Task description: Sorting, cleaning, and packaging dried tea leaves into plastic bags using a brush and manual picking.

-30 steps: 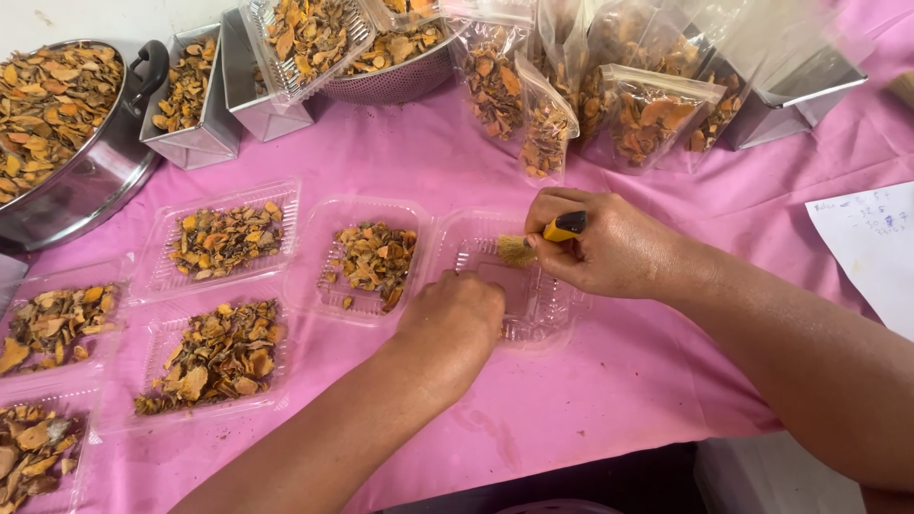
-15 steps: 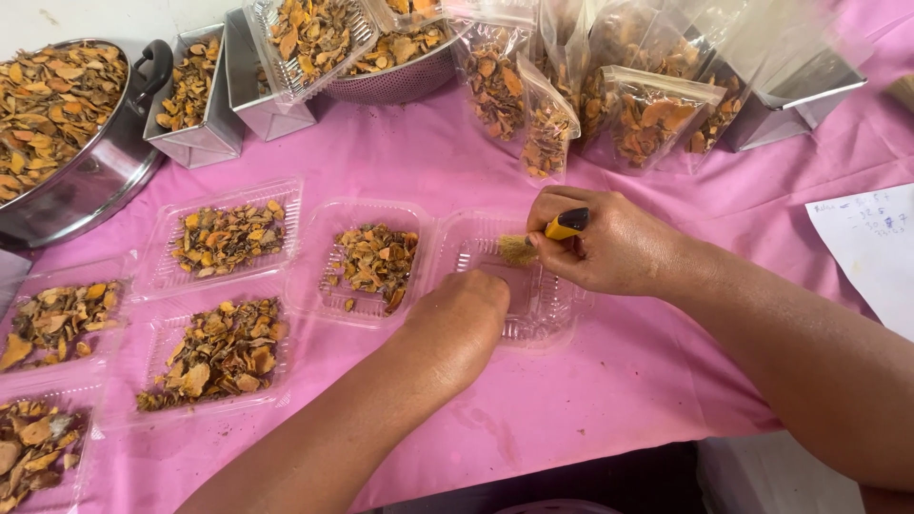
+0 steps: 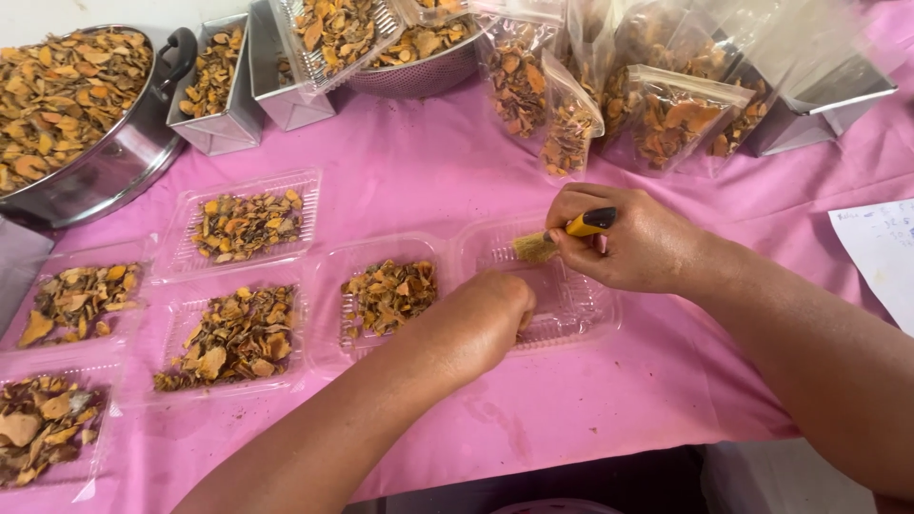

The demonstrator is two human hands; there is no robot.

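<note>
My right hand grips a small brush with a yellow and black handle, its bristles resting inside an empty clear plastic tray. My left hand is closed on the near left edge of that same tray, holding it against the pink tablecloth. Just left of it stands a clear tray of dried orange-brown slices.
Several more filled clear trays lie to the left. At the back stand a large metal pan of dried slices, metal tins, a colander bowl and filled clear bags. A white paper lies at the right.
Both hands stay on the empty tray; the brush has shifted only slightly inside it.
</note>
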